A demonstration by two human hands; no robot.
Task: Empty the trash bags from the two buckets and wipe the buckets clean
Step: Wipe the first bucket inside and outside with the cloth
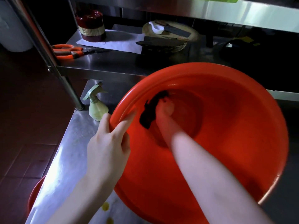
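1. Beyond the left hand (107, 143), at the far left of the steel shelf, lay orange-handled scissors (68, 51); a pale green plastic spray bottle (97, 105) stood just beyond the knuckles on the stainless-steel table (68, 152).
2. The left hand gripped the near-left rim of the big round red plastic bucket (226, 126), fingers curled over the lip and into the inside, bracing it tilted toward the person.
3. To the right of that hand, deep inside the bucket, the right hand (165, 110) pressed a dark crumpled cloth (152, 109) against the inner wall. Blur hid the fingers, though they seemed to be closed on the cloth.
4. No trash bag showed in this bucket, so the wiping stage seemed under way.
5. To wipe well, the person would likely keep the rim hold firm, sweep the cloth around the whole wall and base, and turn the bucket to reach the untouched right side.
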